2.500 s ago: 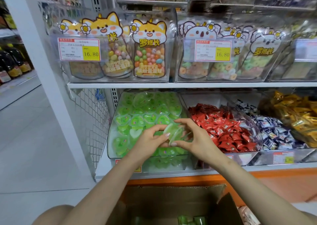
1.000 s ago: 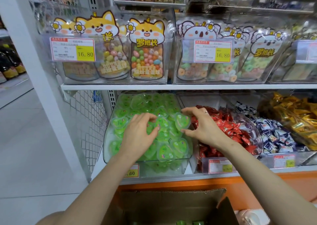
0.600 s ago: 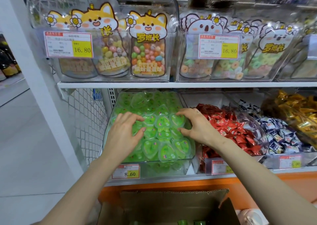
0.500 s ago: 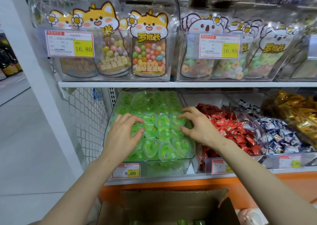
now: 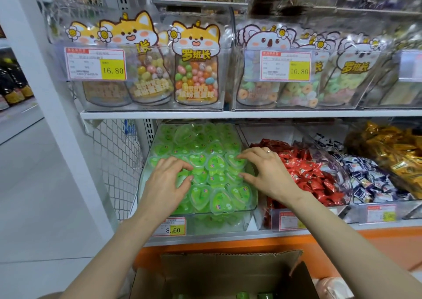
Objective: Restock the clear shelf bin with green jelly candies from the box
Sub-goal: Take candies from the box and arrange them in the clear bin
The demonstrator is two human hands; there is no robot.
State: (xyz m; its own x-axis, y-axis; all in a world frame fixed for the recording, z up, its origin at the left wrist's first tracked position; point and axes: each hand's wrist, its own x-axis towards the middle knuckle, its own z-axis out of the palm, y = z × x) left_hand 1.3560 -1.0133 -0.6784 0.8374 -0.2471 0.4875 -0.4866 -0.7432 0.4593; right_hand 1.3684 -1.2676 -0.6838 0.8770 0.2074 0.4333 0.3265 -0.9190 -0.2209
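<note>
Both hands have dropped since the earlier frames, when they held one jelly cup together above the front of the bin, and now lie on the pile itself. Behind them, a white shop shelf carries clear tubs of cartoon-fox sweet bags on its upper level. On the level below, at the left end, sits the clear bin, heaped nearly to its rim with green jelly candies in heart-shaped cups. Just to its right is a bin of red-wrapped sweets, then blue-and-white ones and gold ones. An open cardboard box stands on the floor beneath the shelf, with a few green cups showing at the lower edge of the view. The left hand rests palm down on the left half of the heap, fingers spread and gripping nothing. The right hand touches the right half with its fingertips, fingers arched and apart, thumb out, also holding nothing. A red and yellow price tag reading 8.60 is fixed to the bin's front. A thin ring shows on the right hand.
</note>
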